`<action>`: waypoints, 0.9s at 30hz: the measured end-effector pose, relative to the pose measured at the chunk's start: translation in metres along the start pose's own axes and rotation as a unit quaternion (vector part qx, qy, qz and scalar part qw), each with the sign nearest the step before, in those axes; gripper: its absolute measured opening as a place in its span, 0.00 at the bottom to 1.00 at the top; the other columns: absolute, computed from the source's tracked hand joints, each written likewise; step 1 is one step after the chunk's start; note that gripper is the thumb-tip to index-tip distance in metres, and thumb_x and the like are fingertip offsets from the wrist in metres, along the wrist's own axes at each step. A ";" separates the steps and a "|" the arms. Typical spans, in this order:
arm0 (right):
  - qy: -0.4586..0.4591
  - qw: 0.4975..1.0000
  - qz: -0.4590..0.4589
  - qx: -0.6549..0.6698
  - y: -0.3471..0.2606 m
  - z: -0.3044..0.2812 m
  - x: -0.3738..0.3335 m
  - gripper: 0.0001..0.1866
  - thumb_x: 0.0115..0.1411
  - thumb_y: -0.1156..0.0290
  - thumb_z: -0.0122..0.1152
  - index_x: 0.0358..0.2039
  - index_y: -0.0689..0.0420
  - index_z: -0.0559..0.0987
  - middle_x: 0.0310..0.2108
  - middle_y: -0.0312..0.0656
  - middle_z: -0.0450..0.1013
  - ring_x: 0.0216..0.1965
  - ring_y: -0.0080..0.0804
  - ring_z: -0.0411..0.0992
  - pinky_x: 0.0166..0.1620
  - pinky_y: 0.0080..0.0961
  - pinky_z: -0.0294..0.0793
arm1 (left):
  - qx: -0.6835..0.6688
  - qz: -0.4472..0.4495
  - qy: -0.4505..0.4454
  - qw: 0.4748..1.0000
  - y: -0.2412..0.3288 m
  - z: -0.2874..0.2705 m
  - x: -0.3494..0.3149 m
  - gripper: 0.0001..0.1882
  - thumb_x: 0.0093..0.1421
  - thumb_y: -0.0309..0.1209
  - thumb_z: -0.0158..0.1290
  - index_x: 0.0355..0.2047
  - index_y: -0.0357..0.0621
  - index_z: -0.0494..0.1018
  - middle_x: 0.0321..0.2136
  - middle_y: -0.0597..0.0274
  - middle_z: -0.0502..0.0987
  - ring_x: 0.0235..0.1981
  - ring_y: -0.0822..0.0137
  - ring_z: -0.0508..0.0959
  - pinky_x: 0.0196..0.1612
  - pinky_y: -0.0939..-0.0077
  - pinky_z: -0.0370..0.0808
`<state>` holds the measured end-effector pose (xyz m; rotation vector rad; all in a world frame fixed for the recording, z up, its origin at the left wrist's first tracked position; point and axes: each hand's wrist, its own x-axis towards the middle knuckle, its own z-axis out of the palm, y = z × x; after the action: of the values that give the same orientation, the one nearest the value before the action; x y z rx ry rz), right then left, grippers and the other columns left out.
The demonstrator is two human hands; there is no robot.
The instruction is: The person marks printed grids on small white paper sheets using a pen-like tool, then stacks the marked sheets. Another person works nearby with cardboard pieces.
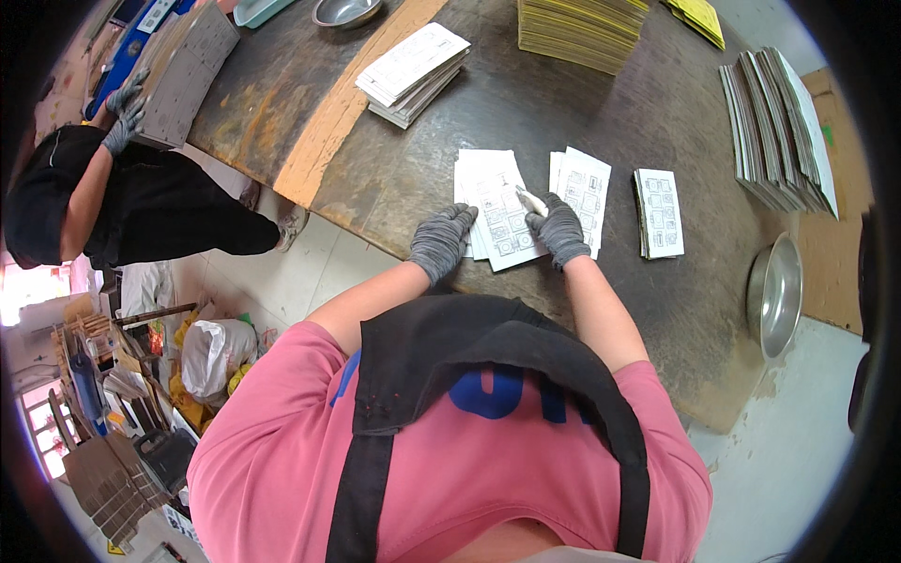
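Printed white cards (502, 211) lie in a slightly fanned pile on the dark table in front of me. My left hand (444, 244), in a grey glove, rests at the pile's left edge with its fingers stretched out. In my gloved right hand (560, 232) is a slim white pen-like tool (532, 201), its tip pointing over the cards; its exact kind is unclear. Beneath and beside that hand is a second group of printed cards (587, 188), partly covered. Farther right stands a small separate stack of cards (661, 213).
Another white card stack (413, 70) sits farther back, near a yellow-edged stack (582, 33). Upright bundles of board (774, 131) and a metal bowl (775, 296) are at the right edge. At left, a co-worker's gloved hands (124, 117) touch a grey board stack (188, 75).
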<state>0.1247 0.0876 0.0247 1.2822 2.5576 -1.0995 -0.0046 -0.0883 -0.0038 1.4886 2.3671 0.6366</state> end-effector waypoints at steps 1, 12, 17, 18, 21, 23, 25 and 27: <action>0.015 1.000 -0.011 0.016 0.003 -0.003 0.001 0.21 0.46 0.66 0.58 0.42 0.57 0.72 0.33 0.52 0.72 0.36 0.46 0.71 0.41 0.34 0.69 | 0.001 0.004 0.004 1.000 0.000 0.000 0.000 0.17 0.52 0.29 0.47 0.44 0.45 0.69 0.44 0.52 0.70 0.43 0.53 0.71 0.46 0.68 0.68; 0.036 0.939 0.110 0.324 0.079 -0.049 0.016 0.22 0.48 0.73 0.59 0.45 0.60 0.70 0.33 0.39 0.71 0.30 0.26 0.66 0.36 0.23 0.67 | 0.006 0.012 -0.001 1.000 -0.002 0.000 0.000 0.16 0.51 0.29 0.49 0.42 0.45 0.70 0.43 0.54 0.71 0.41 0.55 0.72 0.44 0.68 0.70; 0.106 0.962 0.127 0.216 0.099 -0.067 0.012 0.22 0.47 0.71 0.59 0.45 0.60 0.70 0.35 0.42 0.72 0.35 0.31 0.70 0.41 0.24 0.67 | 0.006 0.011 -0.008 1.000 -0.001 -0.003 0.002 0.16 0.50 0.28 0.49 0.41 0.45 0.71 0.43 0.54 0.71 0.40 0.55 0.72 0.43 0.68 0.70; 0.137 0.979 0.120 0.096 0.102 -0.072 0.011 0.21 0.47 0.71 0.59 0.44 0.60 0.71 0.36 0.45 0.73 0.36 0.35 0.71 0.41 0.26 0.68 | 0.009 0.016 -0.002 1.000 0.000 -0.005 0.002 0.16 0.50 0.28 0.49 0.42 0.45 0.71 0.43 0.54 0.71 0.40 0.55 0.72 0.43 0.68 0.70; 0.211 0.971 0.103 -0.033 0.098 -0.075 0.009 0.17 0.47 0.67 0.57 0.39 0.59 0.72 0.35 0.52 0.72 0.37 0.46 0.70 0.41 0.35 0.68 | 0.015 0.010 -0.004 1.000 0.004 -0.009 0.002 0.17 0.50 0.29 0.49 0.43 0.43 0.70 0.43 0.53 0.71 0.40 0.55 0.72 0.43 0.68 0.70; 0.192 0.981 0.019 -0.010 0.084 -0.065 0.011 0.17 0.47 0.66 0.57 0.38 0.59 0.72 0.34 0.54 0.71 0.36 0.51 0.70 0.39 0.38 0.68 | 0.015 0.000 -0.003 1.000 0.009 -0.009 0.003 0.17 0.52 0.29 0.49 0.43 0.42 0.69 0.42 0.51 0.70 0.41 0.54 0.72 0.43 0.69 0.70; 0.149 0.988 -0.048 0.000 0.062 -0.044 0.015 0.19 0.46 0.64 0.58 0.39 0.58 0.72 0.33 0.55 0.71 0.35 0.51 0.69 0.38 0.38 0.67 | -0.087 -0.005 -0.006 0.996 0.018 -0.003 0.011 0.17 0.53 0.28 0.48 0.45 0.38 0.68 0.42 0.49 0.70 0.40 0.55 0.72 0.42 0.70 0.70; 0.070 0.994 -0.057 -0.068 0.043 -0.031 0.018 0.22 0.47 0.59 0.59 0.40 0.57 0.72 0.34 0.54 0.71 0.37 0.49 0.70 0.40 0.37 0.68 | -0.268 -0.074 -0.049 0.959 0.029 0.005 0.023 0.23 0.54 0.26 0.47 0.51 0.33 0.60 0.40 0.47 0.70 0.39 0.58 0.72 0.41 0.72 0.71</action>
<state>0.1515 0.1360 0.0166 1.2367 2.7833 -0.8636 0.0103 -0.0560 0.0060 1.0661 1.9843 1.0353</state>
